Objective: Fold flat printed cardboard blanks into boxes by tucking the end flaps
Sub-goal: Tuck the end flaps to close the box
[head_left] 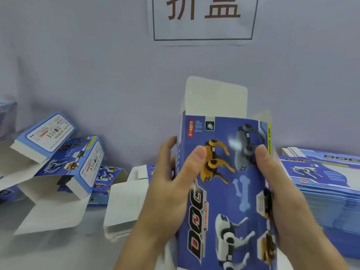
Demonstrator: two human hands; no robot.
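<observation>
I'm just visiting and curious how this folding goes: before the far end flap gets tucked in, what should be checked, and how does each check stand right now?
1. Both hands hold the box: ok. Left hand and right hand grip opposite sides of the blue box.
2. Box opened into a tube: ok, far end gapes.
3. White tuck flap free and upright: ok.
4. Side dust flap folded in first: not ok, it stands out.
5. Near end closed: cannot tell, out of frame.

White paper sign [202, 18] with dark characters on pale wall [87, 55].
</observation>
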